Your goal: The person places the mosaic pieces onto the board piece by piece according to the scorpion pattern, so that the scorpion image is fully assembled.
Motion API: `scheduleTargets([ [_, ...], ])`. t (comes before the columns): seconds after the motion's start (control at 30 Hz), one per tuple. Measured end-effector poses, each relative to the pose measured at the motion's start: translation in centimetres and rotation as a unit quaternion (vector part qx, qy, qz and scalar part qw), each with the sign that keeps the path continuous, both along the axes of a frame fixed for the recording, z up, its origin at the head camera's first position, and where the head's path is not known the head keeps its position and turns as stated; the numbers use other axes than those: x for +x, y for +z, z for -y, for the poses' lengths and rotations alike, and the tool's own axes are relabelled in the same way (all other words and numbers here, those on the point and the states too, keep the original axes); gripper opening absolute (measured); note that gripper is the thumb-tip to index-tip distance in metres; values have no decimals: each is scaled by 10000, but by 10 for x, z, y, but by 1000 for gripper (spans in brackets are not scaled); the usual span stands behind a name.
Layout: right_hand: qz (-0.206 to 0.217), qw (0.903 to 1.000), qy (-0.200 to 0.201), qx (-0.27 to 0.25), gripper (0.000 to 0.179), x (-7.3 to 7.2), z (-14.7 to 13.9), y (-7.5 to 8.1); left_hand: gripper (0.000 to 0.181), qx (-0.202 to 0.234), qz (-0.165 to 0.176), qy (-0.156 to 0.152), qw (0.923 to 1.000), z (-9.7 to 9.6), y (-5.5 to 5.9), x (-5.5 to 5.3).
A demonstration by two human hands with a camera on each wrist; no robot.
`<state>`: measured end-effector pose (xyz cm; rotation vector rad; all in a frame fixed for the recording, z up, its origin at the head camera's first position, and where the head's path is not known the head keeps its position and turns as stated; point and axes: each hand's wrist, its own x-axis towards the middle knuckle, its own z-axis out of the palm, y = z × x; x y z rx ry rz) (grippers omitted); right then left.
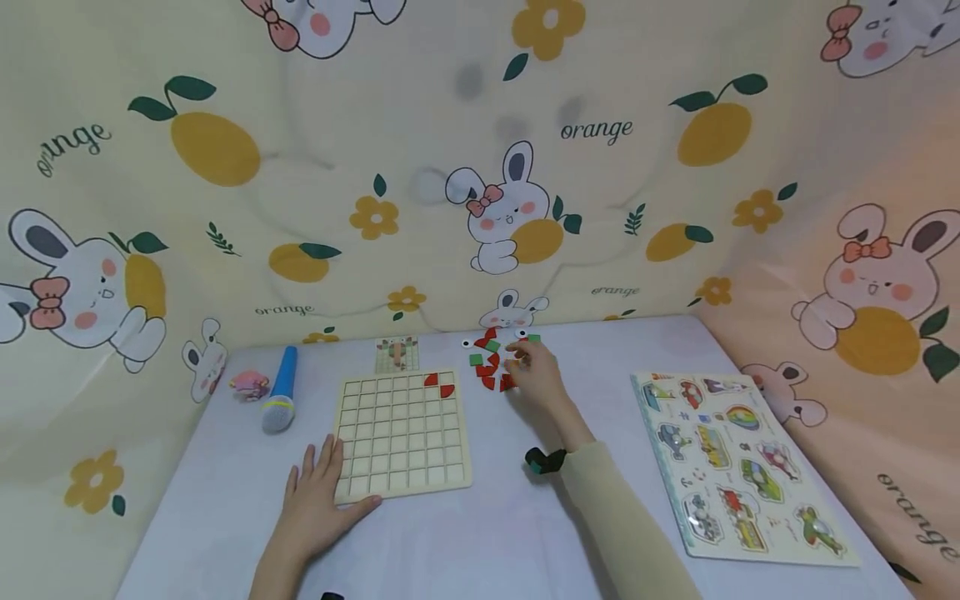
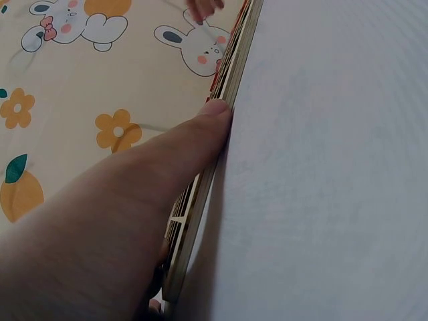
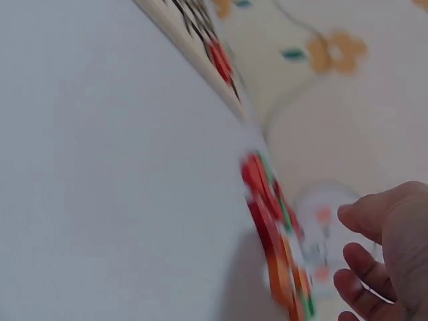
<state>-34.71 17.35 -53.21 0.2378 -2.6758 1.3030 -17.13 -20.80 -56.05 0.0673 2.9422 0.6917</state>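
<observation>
A square wooden grid board [image 1: 401, 442] lies on the table with two red quarter-circle pieces [image 1: 447, 391] in its upper right cells. My left hand [image 1: 315, 496] rests at the board's lower left corner, fingers straight along the left side. In the left wrist view its thumb [image 2: 167, 160] presses the near edge. My right hand [image 1: 538, 379] hovers over a loose group of red pieces [image 1: 489, 371], green squares [image 1: 476, 360] and round eye pieces [image 1: 467, 343]. In the right wrist view thumb and fingers [image 3: 364, 264] are apart, with nothing visible between them.
A small pattern card [image 1: 396, 354] lies behind the board. At the left are a blue toy microphone [image 1: 283, 387] and a pink toy [image 1: 249, 384]. A picture puzzle board [image 1: 720, 475] lies at the right. Printed cloth [image 1: 420, 125] hangs behind the table.
</observation>
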Motion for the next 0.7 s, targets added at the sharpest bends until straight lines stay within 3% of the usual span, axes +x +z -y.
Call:
scheduleTargets([
  [0.13,312,9974,-625,-176,32,-1,-31,-4,130,9,98,66,9999,0,-1,3],
  [0.23,585,9942,-868,-240,32,-4,-48,-13,130,23,128,84,9999,1,-1,3],
  [0.43,583,9964,-578,195,31,-13,-65,-30,129,28,65,89,9999,2,1,2],
  [0.7,279,9965,-495,608,28,-16,-67,-32,128,65,-53,61,9999,-1,3,2],
])
